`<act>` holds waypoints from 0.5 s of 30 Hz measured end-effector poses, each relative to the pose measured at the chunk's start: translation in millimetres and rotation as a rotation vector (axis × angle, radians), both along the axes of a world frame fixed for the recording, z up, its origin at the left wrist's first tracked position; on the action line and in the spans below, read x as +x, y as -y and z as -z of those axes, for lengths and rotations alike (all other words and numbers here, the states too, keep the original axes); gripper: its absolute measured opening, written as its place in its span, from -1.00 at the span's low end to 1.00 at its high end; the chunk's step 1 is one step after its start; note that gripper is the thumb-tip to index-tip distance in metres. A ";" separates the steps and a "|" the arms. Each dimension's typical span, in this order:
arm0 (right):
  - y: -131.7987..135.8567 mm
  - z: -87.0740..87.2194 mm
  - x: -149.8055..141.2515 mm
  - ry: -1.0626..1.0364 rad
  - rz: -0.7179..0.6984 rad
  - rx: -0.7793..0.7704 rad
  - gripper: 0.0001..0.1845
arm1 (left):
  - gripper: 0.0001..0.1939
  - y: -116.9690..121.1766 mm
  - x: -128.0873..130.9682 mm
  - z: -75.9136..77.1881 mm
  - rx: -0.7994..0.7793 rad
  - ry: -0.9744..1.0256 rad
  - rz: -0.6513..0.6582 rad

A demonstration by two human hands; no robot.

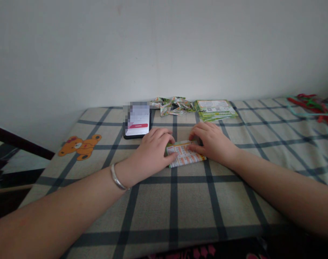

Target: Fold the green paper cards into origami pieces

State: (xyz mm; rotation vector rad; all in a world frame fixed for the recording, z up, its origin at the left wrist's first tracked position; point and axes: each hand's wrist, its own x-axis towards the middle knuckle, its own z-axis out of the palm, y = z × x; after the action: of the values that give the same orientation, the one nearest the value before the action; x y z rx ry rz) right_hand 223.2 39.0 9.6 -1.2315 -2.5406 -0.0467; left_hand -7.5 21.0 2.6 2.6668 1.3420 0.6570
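Observation:
A small printed card (185, 154), white with orange blocks and green and yellow edges, lies between my hands at the middle of the table. At its left end my left hand (156, 146), with a silver bangle on the wrist, grips it, thumb on top and fingers curled at the far edge. My right hand (211, 141) holds the right end in a similar way, its thumb and curled fingers on the card. Parts of both ends are hidden under the fingers.
Behind my left hand lies a phone (138, 120) with a lit screen. Several folded card pieces (177, 106) sit by the wall, beside a stack of green printed cards (217, 109). A bear cutout (79, 146) is at left; red and green strips (312, 106) lie far right on the checked tablecloth (153, 208).

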 end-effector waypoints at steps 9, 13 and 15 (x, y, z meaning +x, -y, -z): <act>0.1 4.0 -0.5 -0.067 -0.042 -0.026 -0.82 | -0.74 -3.0 -1.1 3.1 -0.067 0.023 0.004; -0.2 3.8 0.0 -0.093 -0.102 -0.017 -0.81 | -0.80 -2.2 0.1 1.5 -0.085 0.034 0.021; -0.7 3.0 0.0 -0.100 -0.131 -0.014 -0.83 | -0.81 -1.5 0.5 0.8 -0.072 0.034 0.026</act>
State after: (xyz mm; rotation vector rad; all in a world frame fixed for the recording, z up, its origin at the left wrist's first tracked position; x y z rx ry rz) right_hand 223.2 39.8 6.6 -1.0425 -2.5319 0.0605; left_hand -7.0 22.4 1.8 2.6001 1.2949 0.6363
